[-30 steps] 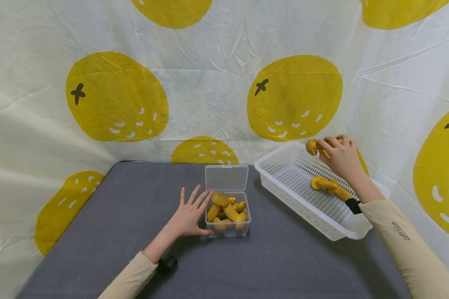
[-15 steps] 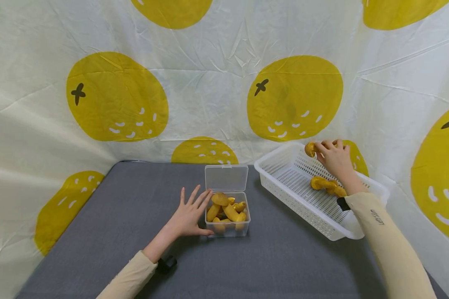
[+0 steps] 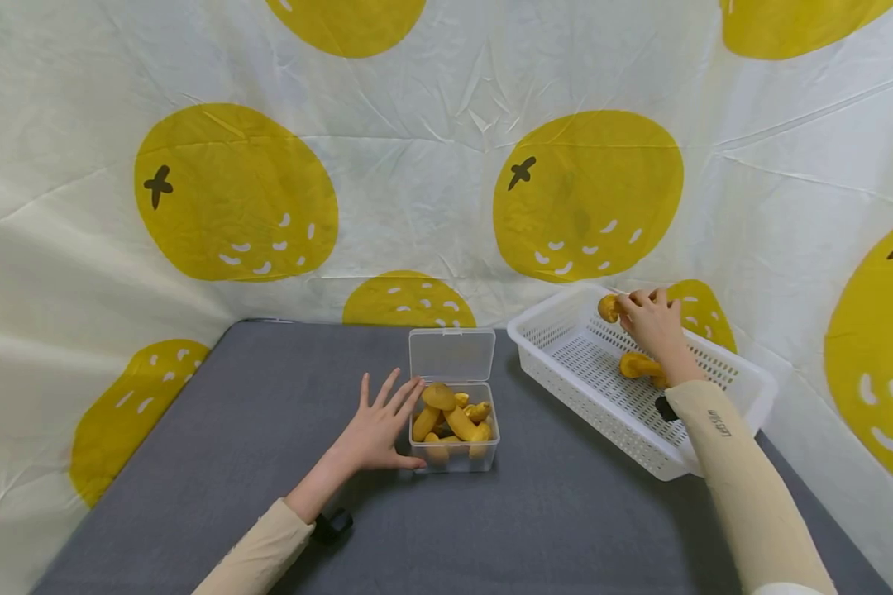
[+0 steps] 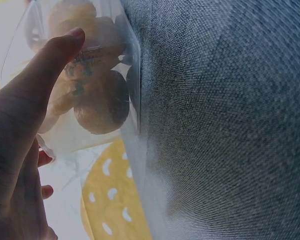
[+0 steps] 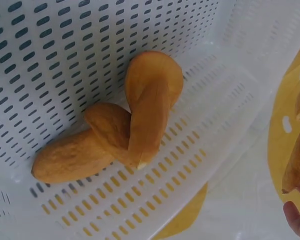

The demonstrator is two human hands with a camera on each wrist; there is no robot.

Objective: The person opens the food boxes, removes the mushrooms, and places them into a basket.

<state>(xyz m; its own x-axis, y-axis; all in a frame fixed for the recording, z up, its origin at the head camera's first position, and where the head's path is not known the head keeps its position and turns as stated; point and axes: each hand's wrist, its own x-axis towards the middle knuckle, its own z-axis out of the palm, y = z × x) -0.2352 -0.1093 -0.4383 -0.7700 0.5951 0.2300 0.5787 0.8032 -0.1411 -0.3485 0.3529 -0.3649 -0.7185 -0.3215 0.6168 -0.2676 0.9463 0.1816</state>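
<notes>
Resting a spread left hand [image 3: 375, 431] against a clear box [image 3: 457, 460] while the right hand [image 3: 653, 326] pinches a mushroom [image 3: 608, 308] above a white basket [image 3: 595, 411].
The left fingers lie straight and apart, thumb at the box's front, presumably so it won't slide under its piled mushrooms [image 3: 459, 423]. Farther off, the right fingers clamp behind the cap, likely for a firm hold. The held mushroom is ochre-brown and round-capped; similar mushrooms [image 5: 150, 95] touch on the basket floor.

mushrooms [image 3: 438, 397] yellow-brown; basket [image 3: 588, 403] white, slotted all over; box [image 3: 457, 465] clear, colourless; tabletop [image 3: 193, 454] dark grey; backdrop cloth [image 3: 417, 190] white with big yellow dark-stemmed, white-flecked fruit print [image 3: 588, 194]; sleeves [image 3: 737, 496] beige, dark lettering [image 3: 718, 423] on right one
</notes>
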